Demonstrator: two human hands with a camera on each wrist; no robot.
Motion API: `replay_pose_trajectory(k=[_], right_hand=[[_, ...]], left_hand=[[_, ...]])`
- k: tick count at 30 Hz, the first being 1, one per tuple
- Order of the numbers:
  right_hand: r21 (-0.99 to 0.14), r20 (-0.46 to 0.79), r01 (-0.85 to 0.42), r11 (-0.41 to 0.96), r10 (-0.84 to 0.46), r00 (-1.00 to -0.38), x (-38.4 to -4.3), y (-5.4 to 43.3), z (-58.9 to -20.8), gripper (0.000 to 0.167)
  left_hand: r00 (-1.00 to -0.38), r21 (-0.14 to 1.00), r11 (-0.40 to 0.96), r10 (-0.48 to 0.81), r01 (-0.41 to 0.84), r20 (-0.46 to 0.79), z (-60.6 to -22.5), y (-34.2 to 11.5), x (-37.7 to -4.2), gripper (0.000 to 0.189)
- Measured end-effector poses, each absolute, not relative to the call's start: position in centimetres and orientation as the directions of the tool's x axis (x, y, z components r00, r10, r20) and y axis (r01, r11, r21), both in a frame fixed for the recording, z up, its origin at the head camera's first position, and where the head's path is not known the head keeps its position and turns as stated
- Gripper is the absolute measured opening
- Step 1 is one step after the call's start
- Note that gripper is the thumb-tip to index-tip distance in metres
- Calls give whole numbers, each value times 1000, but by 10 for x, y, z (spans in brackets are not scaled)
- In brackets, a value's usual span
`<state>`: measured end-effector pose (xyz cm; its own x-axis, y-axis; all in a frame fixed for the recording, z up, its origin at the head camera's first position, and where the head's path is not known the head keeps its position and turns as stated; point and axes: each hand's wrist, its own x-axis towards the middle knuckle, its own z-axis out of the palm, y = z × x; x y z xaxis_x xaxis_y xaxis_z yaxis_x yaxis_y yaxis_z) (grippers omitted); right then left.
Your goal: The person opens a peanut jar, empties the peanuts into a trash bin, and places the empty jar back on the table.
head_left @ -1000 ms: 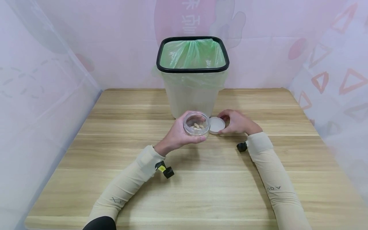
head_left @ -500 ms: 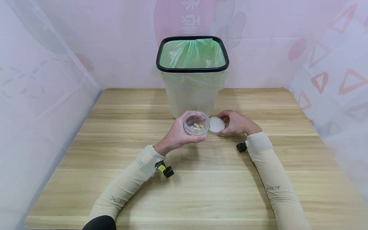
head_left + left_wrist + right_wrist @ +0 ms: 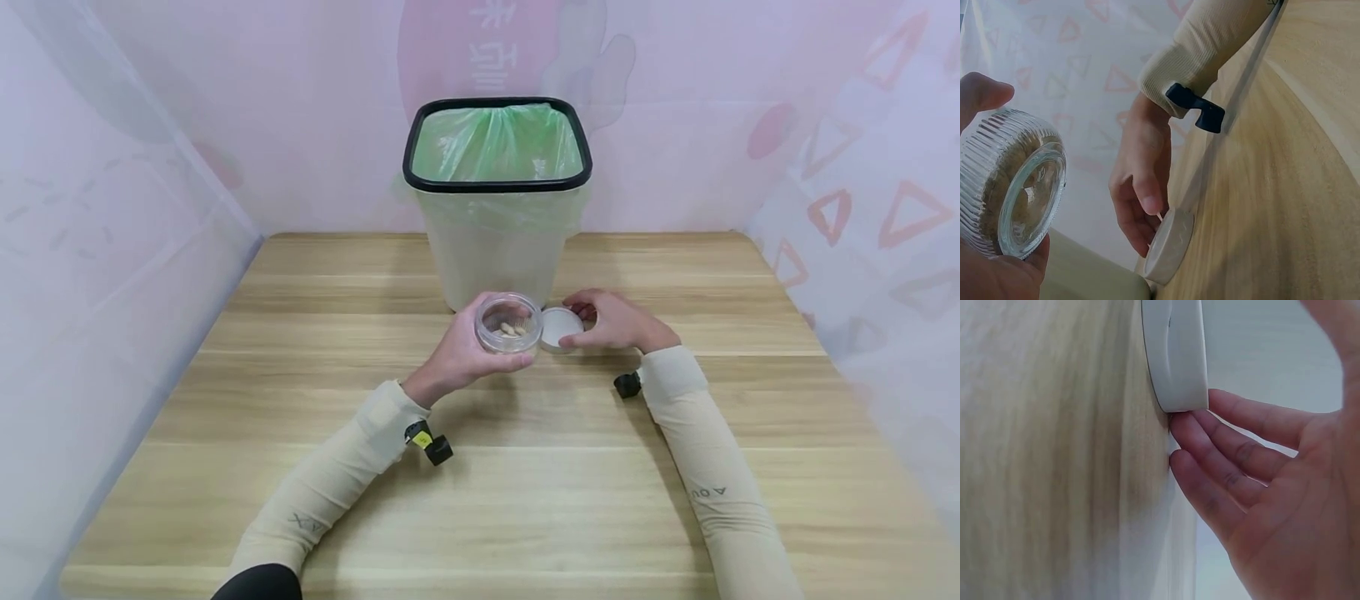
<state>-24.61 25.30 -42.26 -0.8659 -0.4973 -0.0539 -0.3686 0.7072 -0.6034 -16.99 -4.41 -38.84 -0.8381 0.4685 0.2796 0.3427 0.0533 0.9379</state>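
Holding a clear, ribbed jar [image 3: 508,317] near the center of the head view, with the left hand [image 3: 461,346] wrapped around it, thumb along the near side. Bearing a few small pale pieces [image 3: 513,331] in the bottom, visible through the uncovered mouth. Held clear of the surface [image 3: 450,517], with the glassy base facing the camera at the left of the left-wrist view; exact tilt hard to tell. Gripping a round white lid [image 3: 561,328] with the right hand [image 3: 618,322], just right of the jar, thumb at the near edge and fingertips at the far edge. Resting on the wood-grain surface, near the bottom center of the left-wrist view and at the top center of the right-wrist view, apart from the jar. Standing beyond both hands, at upper center of the head view: a cream bin [image 3: 497,242] with a black rim and a green, see-through bag [image 3: 502,146] inside. Covering the forearms, from lower left and lower right: cream sleeves [image 3: 322,483] with dark lettering, plus small black devices [image 3: 627,385] at the wrists. Backed by pale walls [image 3: 825,92], printed with orange triangles at right.
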Motion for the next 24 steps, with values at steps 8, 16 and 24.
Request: replay_pose_trajectory(k=[8, 16, 24], right_hand=[[-600, -118, -307, 739, -461, -880, -244, 256, -411, 81], [-608, -56, -302, 734, -419, -906, -245, 267, -389, 66], [-609, 15, -307, 731, -376, -926, -242, 271, -352, 56]], left_hand=[[-862, 935, 77, 419, 346, 284, -396, -56, -175, 71], [-877, 933, 88, 379, 350, 294, -390, -74, -177, 69], [-892, 930, 97, 334, 354, 305, -377, -98, -179, 67]])
